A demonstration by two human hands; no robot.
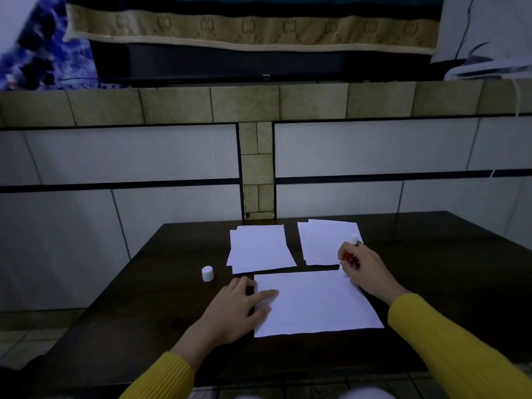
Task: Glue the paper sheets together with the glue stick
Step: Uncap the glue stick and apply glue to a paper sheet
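Observation:
A white paper sheet (313, 303) lies flat on the dark table (161, 312) in front of me. My left hand (239, 305) presses its left edge with straight fingers. My right hand (364, 267) grips a red glue stick (347, 256) at the sheet's far right corner, the stick's lower end at the paper. Behind the sheet lie two small stacks of white paper, one at centre (260, 249) and one to the right (325, 240). The glue stick's white cap (207, 273) stands on the table to the left.
A tiled wall (144, 156) rises right behind the table's far edge. A ledge above it carries a dark flat unit (236, 64) under a patterned cloth. The floor tiles (26, 341) show to the left of the table.

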